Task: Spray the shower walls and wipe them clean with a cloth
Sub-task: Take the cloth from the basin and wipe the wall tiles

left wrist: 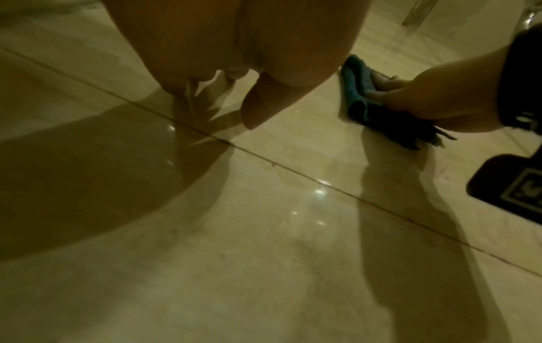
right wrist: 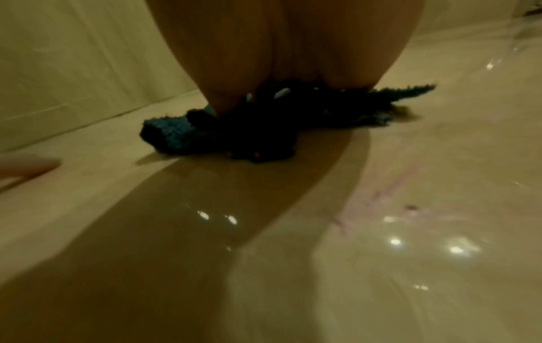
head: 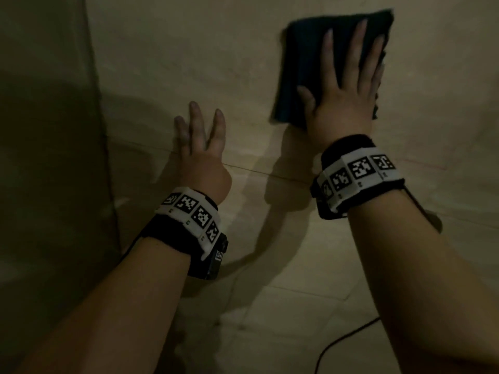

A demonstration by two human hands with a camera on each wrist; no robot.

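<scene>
- Looking down from the head view: the right hand lies flat, fingers straight and spread, pressing a dark folded cloth against the beige tiled shower wall. The left hand is raised beside it, lower and to the left, fingers loosely extended and holding nothing; whether it touches the wall cannot be told. Both wrists carry black bands with white marker tags. A grout line runs across the wall between the two wrists. A darker panel meets the wall at a corner on the left, and a thin dark cable curves near the lower right. Lighting is dim; arm shadows fall on the tiles.

- Left wrist view: the left hand is seen from behind, its fingers relaxed, empty, close above the glossy tile. To the right, well apart, the right hand rests on the blue cloth, which lies flat on the wall. A grout line crosses diagonally; small highlights glint on the surface.

- Right wrist view: the right hand covers the middle of the cloth, whose blue edges show at both sides, pressed to the shiny tile. A fingertip of the left hand shows at the left edge. A faint pinkish streak marks the tile to the right. A second wall meets this one at a corner on the left.
</scene>
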